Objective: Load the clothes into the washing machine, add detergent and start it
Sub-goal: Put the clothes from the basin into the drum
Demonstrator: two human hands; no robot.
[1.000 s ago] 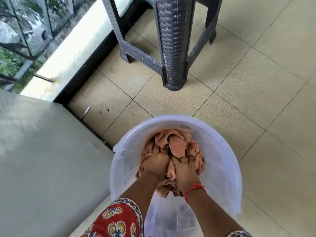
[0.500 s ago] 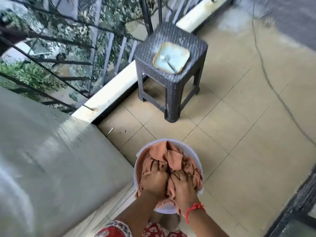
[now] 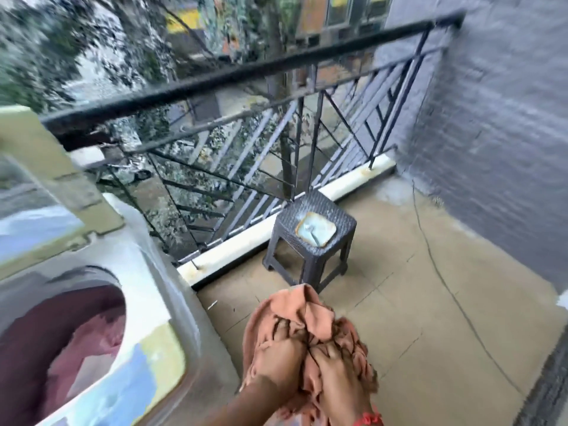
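Both hands (image 3: 310, 361) have lifted the cloth (image 3: 292, 309) from the bucket.

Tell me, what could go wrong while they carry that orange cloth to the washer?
Part of the orange cloth hangs loose beyond the left hand and right hand, so a piece might slip onto the floor. The washing machine opening is off to the left, with a wide rim between, so the bundle might catch on it. The view is blurred, so a rushed swing could miss.
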